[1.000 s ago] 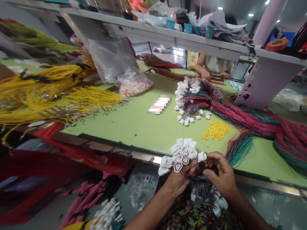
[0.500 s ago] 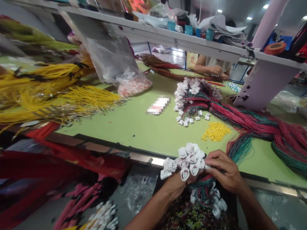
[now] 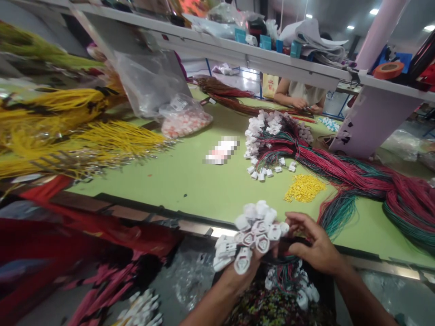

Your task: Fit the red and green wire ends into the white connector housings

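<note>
My left hand (image 3: 242,275) is closed round a bunch of wires topped with several white plastic connectors (image 3: 261,228), which spread out above it and hide most of its fingers. Just right of these connectors is my right hand (image 3: 317,246), with thumb and fingers apart and nothing visible between them. More white connectors (image 3: 302,290) on red and green wires hang down over my lap, below my hands. Beyond my hands, a pile of small yellow pieces (image 3: 305,188) lies on the green tabletop (image 3: 204,190).
A thick bundle of red and green wires (image 3: 343,167) with white connectors crosses the table at right. Yellow cables (image 3: 84,140) fill the left side, near a bag of orange-and-white parts (image 3: 185,117). A shelf (image 3: 238,50) spans above. Across the table sits another person (image 3: 301,97).
My left hand has shifted left and slightly down with the connector bunch, tilting it. The right fingers, earlier pinched at a connector on the bunch's edge, have opened and come away.
</note>
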A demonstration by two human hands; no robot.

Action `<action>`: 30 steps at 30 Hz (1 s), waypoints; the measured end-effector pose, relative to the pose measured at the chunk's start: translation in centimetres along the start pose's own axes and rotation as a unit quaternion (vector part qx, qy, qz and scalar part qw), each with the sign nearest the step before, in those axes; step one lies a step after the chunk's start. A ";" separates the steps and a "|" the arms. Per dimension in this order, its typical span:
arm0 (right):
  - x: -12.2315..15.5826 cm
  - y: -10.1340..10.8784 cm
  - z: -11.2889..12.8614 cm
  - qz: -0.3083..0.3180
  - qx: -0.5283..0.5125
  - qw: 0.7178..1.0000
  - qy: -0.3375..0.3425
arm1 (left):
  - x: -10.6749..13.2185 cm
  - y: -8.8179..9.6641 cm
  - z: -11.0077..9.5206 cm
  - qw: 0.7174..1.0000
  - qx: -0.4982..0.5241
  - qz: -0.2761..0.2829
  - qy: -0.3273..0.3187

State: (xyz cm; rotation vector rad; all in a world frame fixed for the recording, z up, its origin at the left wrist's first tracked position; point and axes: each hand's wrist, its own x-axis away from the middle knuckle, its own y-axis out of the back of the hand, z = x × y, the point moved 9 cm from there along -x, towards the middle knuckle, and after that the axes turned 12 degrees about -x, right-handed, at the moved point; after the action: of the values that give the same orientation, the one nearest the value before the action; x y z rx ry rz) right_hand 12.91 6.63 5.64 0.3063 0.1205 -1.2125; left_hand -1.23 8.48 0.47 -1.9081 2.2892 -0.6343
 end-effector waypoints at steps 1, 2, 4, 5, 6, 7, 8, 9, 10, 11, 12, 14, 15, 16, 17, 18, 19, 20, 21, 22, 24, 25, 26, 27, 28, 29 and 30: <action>0.4 -0.8 -0.4 0.012 0.031 0.999 -0.006 | 0.1 0.2 -0.3 0.999 0.027 -0.027 -0.008; 0.8 -1.7 -0.6 0.032 0.076 0.997 -0.004 | 0.1 0.3 -0.5 0.997 0.060 -0.050 -0.007; 1.8 -3.0 -0.5 0.049 0.174 0.983 0.041 | 0.0 -0.1 0.1 0.989 0.131 -0.060 0.039; 2.3 -3.4 -0.5 0.056 0.208 0.975 0.057 | -0.1 -0.5 0.8 0.983 0.162 -0.049 0.076; 2.8 -3.7 -0.5 0.062 0.232 0.969 0.061 | -0.2 -1.0 1.4 0.975 0.188 -0.036 0.112; 3.1 -3.8 -0.7 0.073 0.245 0.965 0.052 | -0.2 -1.3 2.1 0.967 0.210 -0.024 0.140; 3.4 -3.9 -0.9 0.086 0.252 0.963 0.041 | -0.2 -1.5 2.6 0.961 0.225 -0.018 0.157; 3.5 -3.7 -0.9 0.094 0.254 0.962 0.031 | -0.3 -1.5 3.0 0.958 0.234 -0.018 0.163; 3.5 -3.4 -0.9 0.101 0.251 0.963 0.020 | -0.3 -1.3 3.3 0.958 0.236 -0.021 0.162; 3.3 -3.1 -0.9 0.111 0.236 0.965 0.004 | -0.3 -1.2 3.4 0.960 0.230 -0.025 0.156; 3.0 -2.8 -1.0 0.124 0.210 0.970 -0.015 | -0.4 -1.1 3.5 0.964 0.217 -0.026 0.148; 1.7 -1.7 -1.5 0.132 0.144 0.979 -0.051 | -0.5 -1.0 3.1 0.975 0.180 -0.027 0.125; 0.8 -0.9 -1.7 0.122 0.118 0.984 -0.063 | -0.5 -1.0 2.8 0.981 0.159 -0.031 0.109; -0.3 0.4 -1.9 0.079 0.124 0.987 -0.057 | -0.6 -0.9 2.4 0.985 0.140 -0.037 0.091; -1.4 1.8 -2.1 0.027 0.158 0.986 -0.051 | -0.6 -0.9 2.0 0.988 0.126 -0.043 0.075; -2.3 2.9 -2.6 -0.004 0.207 0.977 -0.052 | -0.6 -0.9 1.6 0.990 0.117 -0.050 0.061; -3.1 3.3 -3.3 -0.008 0.260 0.964 -0.058 | -0.6 -0.9 1.3 0.991 0.113 -0.057 0.051; -3.8 3.7 -4.0 -0.009 0.303 0.951 -0.068 | -0.6 -0.9 1.2 0.991 0.112 -0.059 0.046; -4.4 3.9 -4.7 -0.007 0.335 0.939 -0.077 | -0.7 -1.0 1.2 0.991 0.112 -0.059 0.047; -4.9 4.0 -5.3 -0.005 0.355 0.931 -0.085 | -0.7 -1.0 1.2 0.991 0.113 -0.058 0.051; -5.6 4.2 -6.0 -0.015 0.374 0.922 -0.097 | -0.7 -1.0 1.5 0.990 0.115 -0.060 0.060; -5.9 4.3 -6.2 -0.021 0.382 0.918 -0.102 | -0.7 -0.9 1.6 0.989 0.117 -0.062 0.063; -6.1 4.4 -6.4 -0.027 0.388 0.915 -0.106 | -0.7 -0.9 1.7 0.989 0.119 -0.064 0.065; -6.4 4.4 -6.5 -0.032 0.394 0.912 -0.110 | -0.7 -0.8 1.8 0.988 0.120 -0.066 0.066; -6.7 4.5 -6.6 -0.038 0.397 0.910 -0.114 | -0.7 -0.8 1.9 0.988 0.118 -0.066 0.067; -6.9 4.5 -6.6 -0.044 0.399 0.908 -0.116 | -0.7 -0.8 2.0 0.989 0.116 -0.067 0.067; -7.1 4.5 -6.6 -0.049 0.400 0.908 -0.117 | -0.7 -0.8 2.0 0.989 0.114 -0.069 0.067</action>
State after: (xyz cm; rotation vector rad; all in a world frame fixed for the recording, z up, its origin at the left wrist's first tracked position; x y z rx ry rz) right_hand 15.08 16.44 1.92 0.8712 -0.5966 -1.3454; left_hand 0.32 8.58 -1.21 -1.9778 2.0631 -1.0213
